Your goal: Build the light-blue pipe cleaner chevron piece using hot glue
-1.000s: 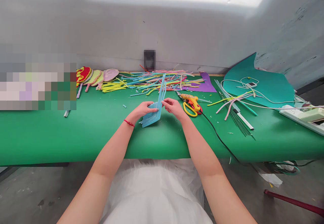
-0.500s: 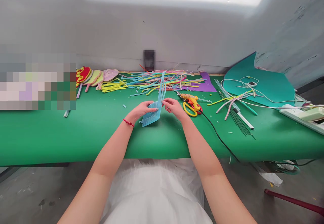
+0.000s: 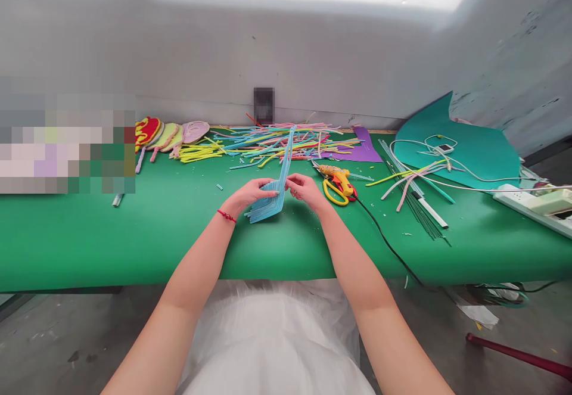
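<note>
A bundle of light-blue pipe cleaners [image 3: 268, 209], bent into nested angles side by side, is held up over the green table. My left hand [image 3: 255, 193] is closed on its left part, with the thumb across the front. The long free ends rise toward the back wall, close together. My right hand [image 3: 302, 189] is at the bundle's right edge, thumb and fingers pinched against the upright strands. What exactly lies between those fingertips is partly hidden.
Behind my hands lies a pile of coloured pipe cleaners [image 3: 268, 143]. To the right are a yellow glue gun [image 3: 340, 179] with a black cord, yellow-handled pliers [image 3: 333, 195], green wires [image 3: 422, 219] and a power strip [image 3: 513, 195]. Finished fuzzy pieces [image 3: 172, 136] lie at back left.
The upright blue ends have drawn closer together and their tips have shifted slightly right. My right fingertips have moved slightly down along the bundle's edge; my left hand stays put.
</note>
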